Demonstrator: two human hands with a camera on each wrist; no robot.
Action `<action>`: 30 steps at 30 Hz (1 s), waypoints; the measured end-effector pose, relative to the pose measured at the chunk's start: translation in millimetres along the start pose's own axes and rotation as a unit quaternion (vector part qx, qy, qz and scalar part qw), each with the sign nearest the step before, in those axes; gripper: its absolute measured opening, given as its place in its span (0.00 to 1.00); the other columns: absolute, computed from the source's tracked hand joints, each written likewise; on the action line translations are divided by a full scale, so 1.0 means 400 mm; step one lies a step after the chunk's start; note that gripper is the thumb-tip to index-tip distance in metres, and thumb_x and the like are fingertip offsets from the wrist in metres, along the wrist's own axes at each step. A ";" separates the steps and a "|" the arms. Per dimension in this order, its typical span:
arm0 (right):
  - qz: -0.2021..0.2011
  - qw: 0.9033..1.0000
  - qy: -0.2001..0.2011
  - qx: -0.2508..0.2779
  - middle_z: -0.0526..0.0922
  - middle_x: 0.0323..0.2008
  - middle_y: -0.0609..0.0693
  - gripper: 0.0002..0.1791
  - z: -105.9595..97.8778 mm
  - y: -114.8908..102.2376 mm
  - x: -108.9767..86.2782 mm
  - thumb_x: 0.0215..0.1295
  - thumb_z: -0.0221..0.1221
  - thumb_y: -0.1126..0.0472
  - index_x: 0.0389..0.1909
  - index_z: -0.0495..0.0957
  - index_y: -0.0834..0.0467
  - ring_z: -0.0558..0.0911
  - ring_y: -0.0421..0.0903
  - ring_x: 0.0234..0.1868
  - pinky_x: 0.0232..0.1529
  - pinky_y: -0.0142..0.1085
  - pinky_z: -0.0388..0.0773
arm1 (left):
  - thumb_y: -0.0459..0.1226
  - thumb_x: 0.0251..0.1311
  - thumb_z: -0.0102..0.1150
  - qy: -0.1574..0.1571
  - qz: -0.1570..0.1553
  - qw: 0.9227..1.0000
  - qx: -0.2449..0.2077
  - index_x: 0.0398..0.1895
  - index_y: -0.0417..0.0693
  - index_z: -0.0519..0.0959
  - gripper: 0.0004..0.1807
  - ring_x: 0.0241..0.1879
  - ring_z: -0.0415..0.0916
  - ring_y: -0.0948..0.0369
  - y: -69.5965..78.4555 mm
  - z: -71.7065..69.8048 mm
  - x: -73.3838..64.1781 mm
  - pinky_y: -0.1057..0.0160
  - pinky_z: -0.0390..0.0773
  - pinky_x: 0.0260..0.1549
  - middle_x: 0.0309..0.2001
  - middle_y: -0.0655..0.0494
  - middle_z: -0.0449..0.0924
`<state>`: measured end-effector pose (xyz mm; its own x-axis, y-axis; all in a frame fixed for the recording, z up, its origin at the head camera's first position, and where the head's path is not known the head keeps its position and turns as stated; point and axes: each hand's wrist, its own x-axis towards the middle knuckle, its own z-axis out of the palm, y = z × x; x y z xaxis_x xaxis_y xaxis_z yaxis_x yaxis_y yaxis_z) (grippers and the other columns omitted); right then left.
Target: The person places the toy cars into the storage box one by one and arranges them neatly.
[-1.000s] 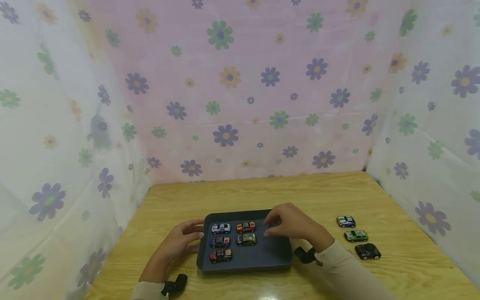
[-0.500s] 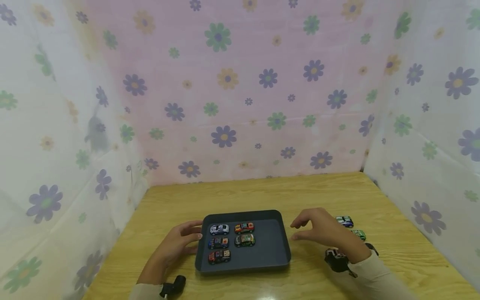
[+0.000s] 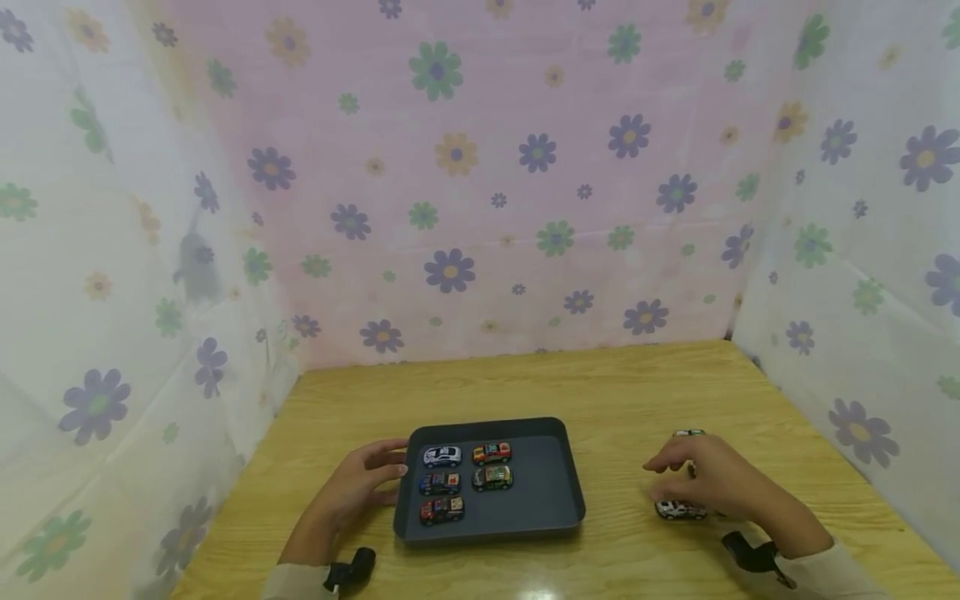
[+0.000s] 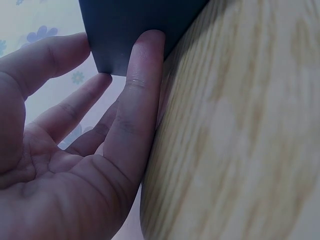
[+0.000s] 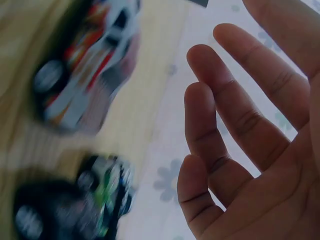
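Observation:
A dark grey tray (image 3: 536, 500) holds several small toy cars, among them a white one (image 3: 442, 456), a blue one (image 3: 439, 483), a red one (image 3: 442, 510), an orange-red one (image 3: 492, 452) and a green one (image 3: 492, 477). My left hand (image 3: 362, 483) touches the tray's left wall; in the left wrist view its thumb (image 4: 142, 75) lies against the outside. Above the cars on the right is my right hand (image 3: 712, 479), fingers loosely bent and holding nothing. Nearest it is a white toy car with red and orange markings (image 5: 102, 65).
Partly hidden behind the right hand are a further toy car (image 3: 687, 433), a black one (image 5: 50, 210) and a green-and-white one (image 5: 107, 187). Wood-grain table (image 3: 487, 387) surrounds the tray. Flowered cloth (image 3: 487, 192) hangs at the back and sides.
My right hand has moved right, from over the tray to the cars outside it. It holds nothing throughout. The left hand and tray have stayed put.

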<state>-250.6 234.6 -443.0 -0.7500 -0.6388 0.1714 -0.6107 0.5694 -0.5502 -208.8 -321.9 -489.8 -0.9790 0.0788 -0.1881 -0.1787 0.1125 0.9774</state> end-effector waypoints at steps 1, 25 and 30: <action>0.003 1.000 0.001 -0.007 0.89 0.46 0.41 0.22 -0.003 0.006 -0.007 0.61 0.70 0.40 0.50 0.89 0.48 0.86 0.47 0.50 0.42 0.37 0.86 | 0.35 0.70 0.64 -0.001 0.000 1.000 -0.001 0.75 0.43 0.69 0.32 0.59 0.81 0.48 -0.001 0.000 0.001 0.47 0.88 0.49 0.70 0.34 0.71; 0.036 0.997 -0.056 -0.033 0.89 0.46 0.40 0.14 -0.019 0.065 -0.069 0.54 0.76 0.41 0.41 0.89 0.38 0.86 0.55 0.54 0.48 0.36 0.85 | 0.36 0.69 0.65 0.001 -0.006 1.000 0.000 0.75 0.43 0.69 0.32 0.59 0.81 0.49 -0.002 0.002 -0.002 0.47 0.88 0.49 0.70 0.33 0.70; 0.039 0.997 -0.057 -0.035 0.88 0.44 0.35 0.11 -0.017 0.068 -0.067 0.53 0.76 0.42 0.38 0.89 0.35 0.86 0.57 0.54 0.47 0.33 0.84 | 0.36 0.69 0.65 0.000 -0.002 1.000 -0.004 0.75 0.44 0.69 0.32 0.59 0.81 0.49 -0.002 0.001 0.000 0.47 0.88 0.49 0.70 0.33 0.71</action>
<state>-248.8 270.6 -457.0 -0.7649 -0.6433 0.0330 -0.5700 0.6520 -0.5001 -208.7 -321.4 -490.7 -0.9782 0.0774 -0.1927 -0.1843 0.1045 0.9773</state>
